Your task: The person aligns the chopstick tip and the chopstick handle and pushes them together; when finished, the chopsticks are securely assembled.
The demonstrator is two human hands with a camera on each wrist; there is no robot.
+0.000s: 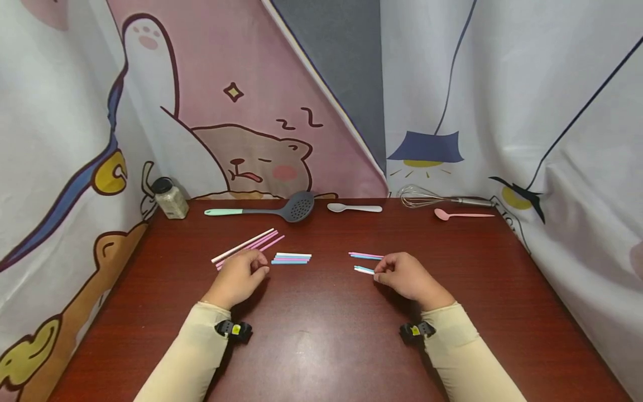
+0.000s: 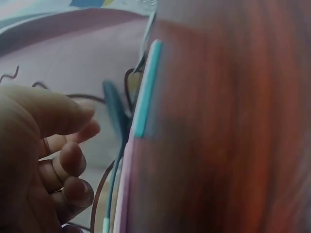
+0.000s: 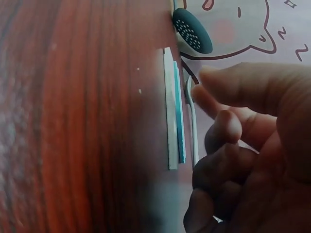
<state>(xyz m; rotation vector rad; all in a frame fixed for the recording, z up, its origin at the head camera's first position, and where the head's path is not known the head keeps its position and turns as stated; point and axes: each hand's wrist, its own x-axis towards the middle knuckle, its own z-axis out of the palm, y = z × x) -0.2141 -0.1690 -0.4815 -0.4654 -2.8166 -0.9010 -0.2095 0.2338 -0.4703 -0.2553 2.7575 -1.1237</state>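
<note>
My left hand (image 1: 235, 278) hovers with loosely bent fingers and nothing in them. Under and behind it lie long white and pink sticks (image 1: 243, 244), partly hidden by the hand. Just right of its fingertips is a row of short white, blue and pink sticks (image 1: 291, 259). My right hand (image 1: 409, 279) also has relaxed, bent fingers and holds nothing. By its fingertips lie a pink and blue pair of sticks (image 1: 365, 255) and a light blue and white pair (image 1: 364, 269), their right ends covered. The right wrist view shows the white stick (image 3: 170, 111) on the table, apart from the fingers.
Along the back edge stand or lie a black-lidded jar (image 1: 171, 200), a slotted skimmer (image 1: 298, 207), a white spoon (image 1: 354, 207), a whisk (image 1: 427, 197) and a pink spoon (image 1: 462, 215). Printed curtains border the brown table (image 1: 311, 340).
</note>
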